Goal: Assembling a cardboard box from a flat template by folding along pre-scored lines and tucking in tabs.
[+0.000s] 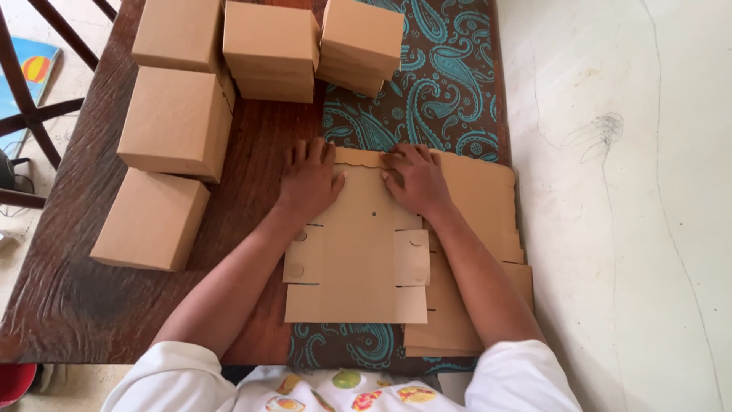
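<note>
On the dark wooden table [259, 152], I have my left hand [309, 181] and right hand [415, 181] pressed flat, fingers spread, on the flat brown die-cut cardboard box blank [358, 259]. It tops a stack of similar blanks [488, 206] over a teal paisley cloth [450, 69]. Five folded plain brown cardboard boxes [175, 122] stand left and ahead.

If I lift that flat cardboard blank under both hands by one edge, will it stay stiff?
Probably not: the flat cardboard blank looks thin and cut into flaps, so it would likely bend along its creases. It seems light, and may slide off the stack of blanks beneath.
</note>
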